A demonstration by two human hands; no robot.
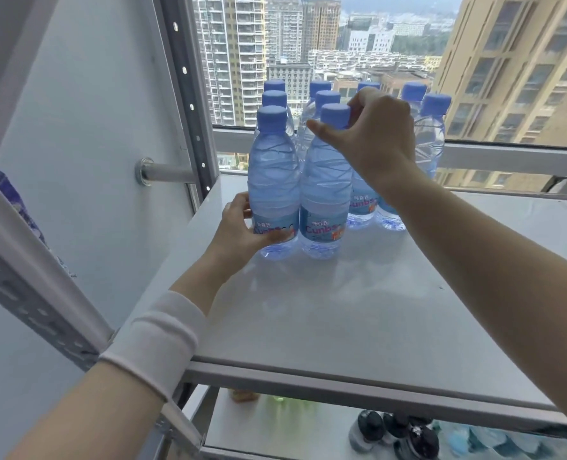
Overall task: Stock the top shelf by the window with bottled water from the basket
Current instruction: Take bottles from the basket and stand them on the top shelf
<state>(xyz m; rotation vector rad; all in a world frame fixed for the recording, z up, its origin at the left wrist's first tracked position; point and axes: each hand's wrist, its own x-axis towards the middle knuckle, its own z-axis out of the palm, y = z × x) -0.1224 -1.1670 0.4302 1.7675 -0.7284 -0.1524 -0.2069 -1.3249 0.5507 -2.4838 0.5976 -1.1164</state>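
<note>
Several clear water bottles with blue caps and blue labels stand in rows at the back left of the grey top shelf, by the window. My left hand wraps the base of the front-left bottle. My right hand grips the neck and cap of the front bottle beside it. Both bottles stand upright on the shelf, touching each other. More bottles stand behind them toward the window. No basket is in view.
A perforated metal upright and a wall pipe stand left of the shelf. The shelf's front edge runs below my arms. A lower shelf holds dark-capped and coloured bottles.
</note>
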